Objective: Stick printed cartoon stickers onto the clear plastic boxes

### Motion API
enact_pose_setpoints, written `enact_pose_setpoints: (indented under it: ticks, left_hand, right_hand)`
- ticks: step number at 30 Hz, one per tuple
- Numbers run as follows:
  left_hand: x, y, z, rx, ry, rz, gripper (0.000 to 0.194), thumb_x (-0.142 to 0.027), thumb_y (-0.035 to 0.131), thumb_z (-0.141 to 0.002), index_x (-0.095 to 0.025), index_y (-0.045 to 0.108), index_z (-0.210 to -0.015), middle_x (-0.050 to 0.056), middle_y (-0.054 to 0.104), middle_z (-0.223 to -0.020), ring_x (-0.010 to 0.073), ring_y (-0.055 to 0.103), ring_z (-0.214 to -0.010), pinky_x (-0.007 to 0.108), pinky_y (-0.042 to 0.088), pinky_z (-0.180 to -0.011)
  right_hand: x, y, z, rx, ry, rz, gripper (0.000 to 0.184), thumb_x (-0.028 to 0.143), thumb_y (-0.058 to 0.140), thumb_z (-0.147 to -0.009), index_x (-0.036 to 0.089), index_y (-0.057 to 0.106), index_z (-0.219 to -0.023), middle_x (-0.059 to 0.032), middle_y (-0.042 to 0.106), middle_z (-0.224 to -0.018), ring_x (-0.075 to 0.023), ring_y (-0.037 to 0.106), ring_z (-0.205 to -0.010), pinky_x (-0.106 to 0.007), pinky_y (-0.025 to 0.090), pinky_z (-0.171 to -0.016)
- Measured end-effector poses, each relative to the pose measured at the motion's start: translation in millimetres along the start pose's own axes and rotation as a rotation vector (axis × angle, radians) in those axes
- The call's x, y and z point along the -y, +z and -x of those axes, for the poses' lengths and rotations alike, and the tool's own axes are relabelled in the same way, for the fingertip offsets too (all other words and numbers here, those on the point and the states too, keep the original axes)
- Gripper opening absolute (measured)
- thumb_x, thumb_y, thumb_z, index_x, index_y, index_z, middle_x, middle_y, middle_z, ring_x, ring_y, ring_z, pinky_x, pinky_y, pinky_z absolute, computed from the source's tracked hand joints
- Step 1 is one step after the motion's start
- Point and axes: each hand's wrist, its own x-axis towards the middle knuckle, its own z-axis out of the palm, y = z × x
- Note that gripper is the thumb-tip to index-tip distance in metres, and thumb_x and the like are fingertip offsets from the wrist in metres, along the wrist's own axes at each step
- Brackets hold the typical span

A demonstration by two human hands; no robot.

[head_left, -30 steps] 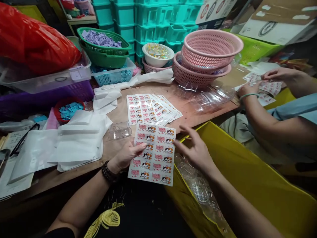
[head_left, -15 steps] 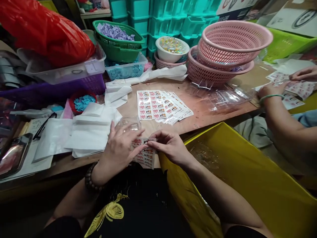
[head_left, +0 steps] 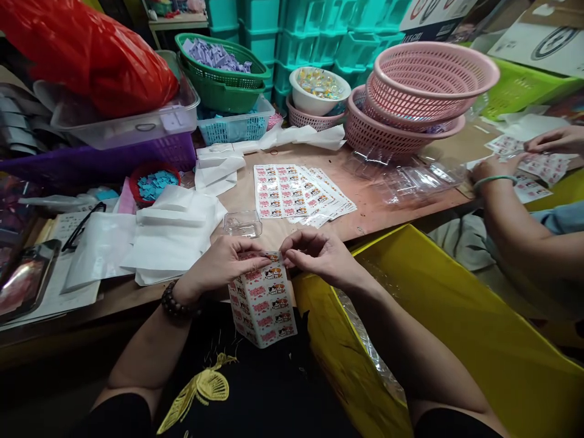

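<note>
My left hand (head_left: 223, 264) pinches the top of a sticker sheet (head_left: 271, 301) printed with cartoon cats and pink lettering. The sheet hangs in front of my black shirt, bent along a lengthwise crease. At its upper right corner my right hand (head_left: 326, 258) has thumb and fingertips closed on the edge; the exact grip is partly hidden. Just beyond my left hand, a small clear plastic box (head_left: 243, 225) lies on the table. Farther back, more sticker sheets (head_left: 294, 191) are fanned out in a pile.
White backing papers (head_left: 171, 240) lie at left by a red bowl (head_left: 155, 182) of blue pieces. Pink baskets (head_left: 406, 121) and clear plastic boxes (head_left: 420, 179) stand behind. A yellow bin (head_left: 456, 316) is at my right. Another person's hands (head_left: 497, 167) handle similar sheets.
Earlier my left hand held the sheet flat with my right hand apart and spread. Both hands came together at its top edge; the sheet now hangs creased, and my left fingers have closed.
</note>
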Motion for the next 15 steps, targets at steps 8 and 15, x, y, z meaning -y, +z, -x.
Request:
enact_pose_setpoints:
  ticks: [8, 15]
  left_hand:
    - [-0.6, 0.3, -1.3, 0.003, 0.045, -0.024, 0.017, -0.031, 0.076, -0.079, -0.016, 0.079, -0.086, 0.005, 0.078, -0.084, 0.0152, 0.069, -0.072, 0.024, 0.056, -0.068]
    - [1.6, 0.5, -2.6, -0.027, 0.38, -0.186, 0.009, -0.025, 0.075, -0.084, -0.017, 0.079, -0.083, 0.004, 0.077, -0.078, 0.0125, 0.067, -0.067, 0.022, 0.053, -0.064]
  right_hand:
    - [1.6, 0.0, -3.4, 0.046, 0.034, -0.022, 0.028, 0.037, 0.084, -0.067, 0.015, 0.065, -0.07, 0.0024, 0.063, -0.062, -0.0074, 0.054, -0.057, -0.022, 0.042, -0.055]
    - [-0.9, -3.0, -10.1, 0.227, 0.203, -0.164, 0.034, 0.04, 0.087, -0.062, 0.014, 0.066, -0.069, 0.0021, 0.064, -0.058, -0.0058, 0.054, -0.051, -0.019, 0.044, -0.052]
